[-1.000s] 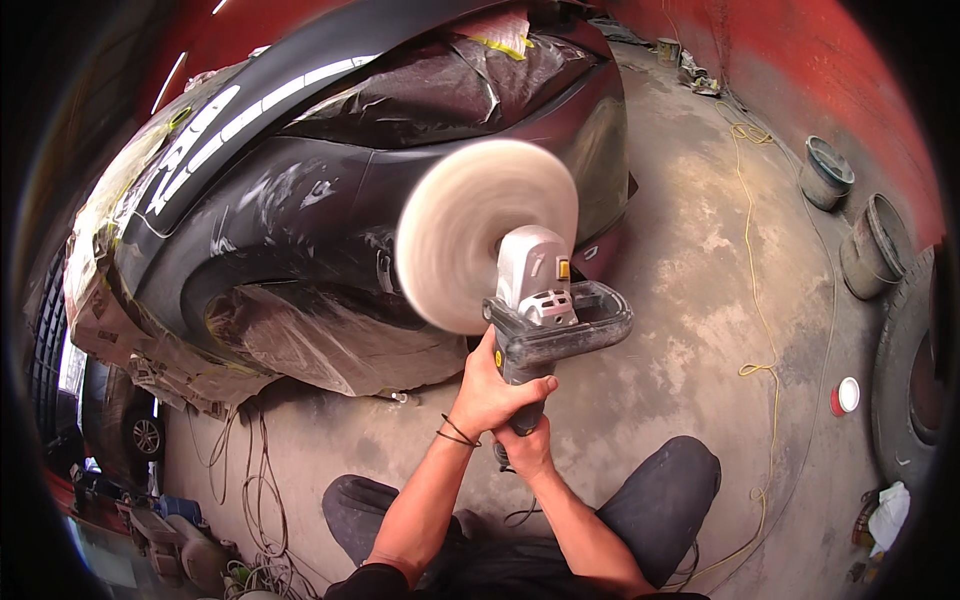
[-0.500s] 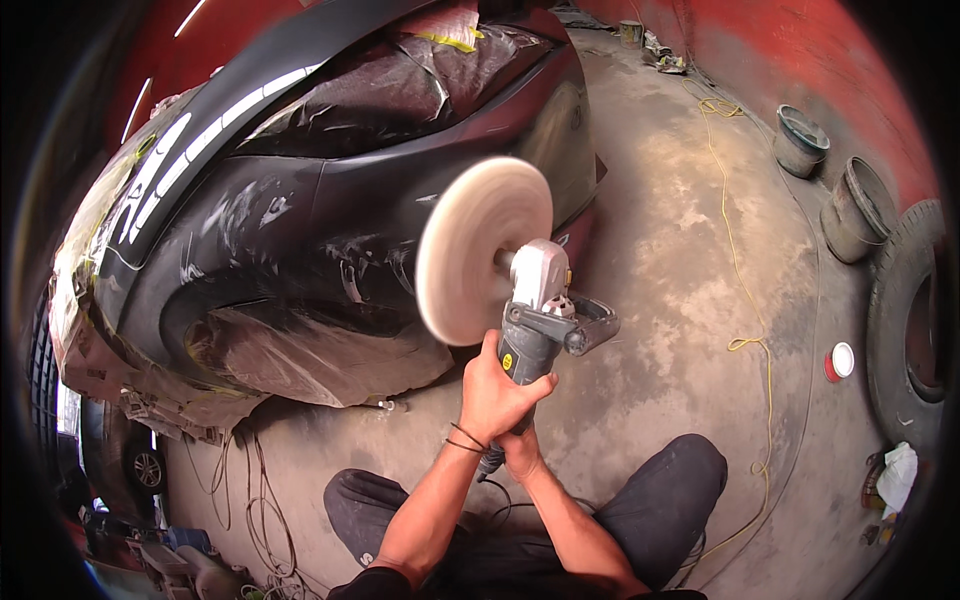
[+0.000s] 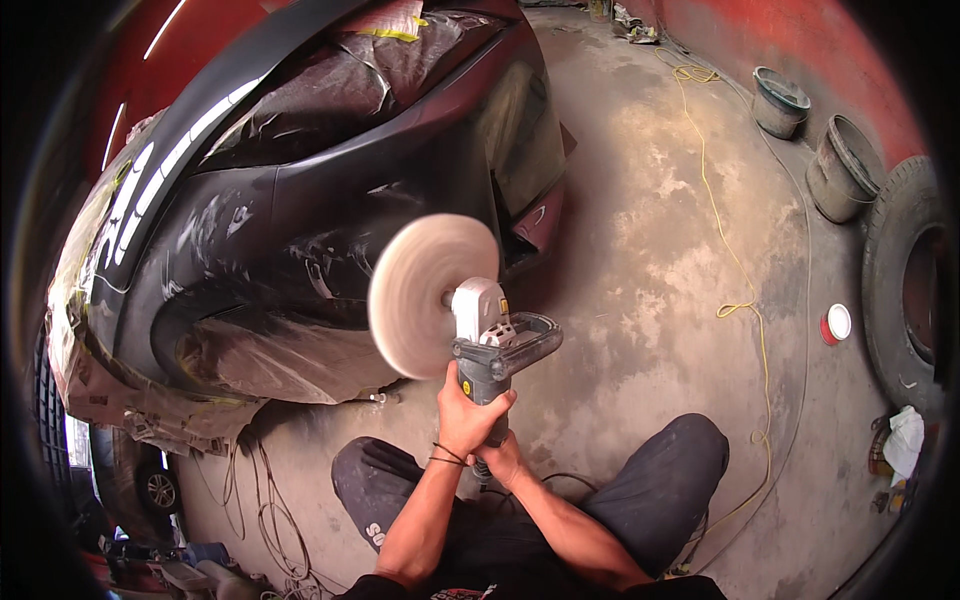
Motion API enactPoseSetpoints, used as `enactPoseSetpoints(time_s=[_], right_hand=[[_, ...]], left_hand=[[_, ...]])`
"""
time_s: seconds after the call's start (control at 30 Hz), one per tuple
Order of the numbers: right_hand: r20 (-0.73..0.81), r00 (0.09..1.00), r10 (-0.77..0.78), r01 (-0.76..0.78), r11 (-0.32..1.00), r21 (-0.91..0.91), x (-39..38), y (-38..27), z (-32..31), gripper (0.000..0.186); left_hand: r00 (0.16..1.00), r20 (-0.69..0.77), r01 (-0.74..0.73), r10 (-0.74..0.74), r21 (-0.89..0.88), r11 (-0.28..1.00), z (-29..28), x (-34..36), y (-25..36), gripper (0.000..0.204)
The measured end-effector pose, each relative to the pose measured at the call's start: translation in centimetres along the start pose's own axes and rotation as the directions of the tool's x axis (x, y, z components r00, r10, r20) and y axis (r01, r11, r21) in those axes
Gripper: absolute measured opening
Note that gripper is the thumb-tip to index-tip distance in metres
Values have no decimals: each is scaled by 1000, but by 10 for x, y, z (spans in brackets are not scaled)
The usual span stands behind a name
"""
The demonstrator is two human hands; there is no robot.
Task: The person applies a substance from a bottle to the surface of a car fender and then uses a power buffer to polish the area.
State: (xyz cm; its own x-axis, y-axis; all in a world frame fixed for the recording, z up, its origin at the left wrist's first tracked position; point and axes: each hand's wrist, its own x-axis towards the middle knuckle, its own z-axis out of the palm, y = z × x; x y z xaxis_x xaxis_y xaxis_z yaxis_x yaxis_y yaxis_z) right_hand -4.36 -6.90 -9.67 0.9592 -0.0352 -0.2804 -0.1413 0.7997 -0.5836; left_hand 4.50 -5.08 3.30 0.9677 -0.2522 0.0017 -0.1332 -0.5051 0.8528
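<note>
A corded polisher [image 3: 485,368] with a silver head and dark body stands nearly upright before me. My left hand [image 3: 468,418] wraps around its body just under the head, thumb across the casing. Lower down, my right hand [image 3: 503,462] is closed around the rear end, its fingers partly hidden. The large round off-white polishing pad [image 3: 432,296] is blurred as if spinning. It faces the dark car body panel [image 3: 300,225], which carries whitish smears; whether they touch, I cannot tell. A loop-shaped side handle [image 3: 535,345] sticks out to the right, held by neither hand.
Masking film [image 3: 270,360] covers the wheel opening. A yellow cord [image 3: 706,170] runs along the concrete floor. To the right are dark buckets [image 3: 842,170], a tire [image 3: 885,270] and a small red-and-white tub [image 3: 836,324]. Hoses [image 3: 275,520] lie at lower left.
Both hands have brought the polisher closer to me and a little left, down along the panel. The whole view has shifted slightly. The grip is the same.
</note>
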Motion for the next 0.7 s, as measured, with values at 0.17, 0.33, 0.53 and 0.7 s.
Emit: enactPoseSetpoints(time_s=[0.17,0.33,0.53,0.7], right_hand=[[-40,998,-51,46,993,-112,10,0,8,17],[6,985,-174,173,969,-174,42,-38,17,20],[20,971,-240,240,971,-19,48,-46,39,32],[-54,983,-174,177,982,57,29,1,48,27]], left_hand=[[1000,22,-19,22,-153,988,-12,4,-1,68],[988,40,-140,151,-201,969,-14,39,30,66],[975,172,-126,141,-95,987,-16,60,22,72],[974,218,-56,56,-7,998,-29,39,-16,75]])
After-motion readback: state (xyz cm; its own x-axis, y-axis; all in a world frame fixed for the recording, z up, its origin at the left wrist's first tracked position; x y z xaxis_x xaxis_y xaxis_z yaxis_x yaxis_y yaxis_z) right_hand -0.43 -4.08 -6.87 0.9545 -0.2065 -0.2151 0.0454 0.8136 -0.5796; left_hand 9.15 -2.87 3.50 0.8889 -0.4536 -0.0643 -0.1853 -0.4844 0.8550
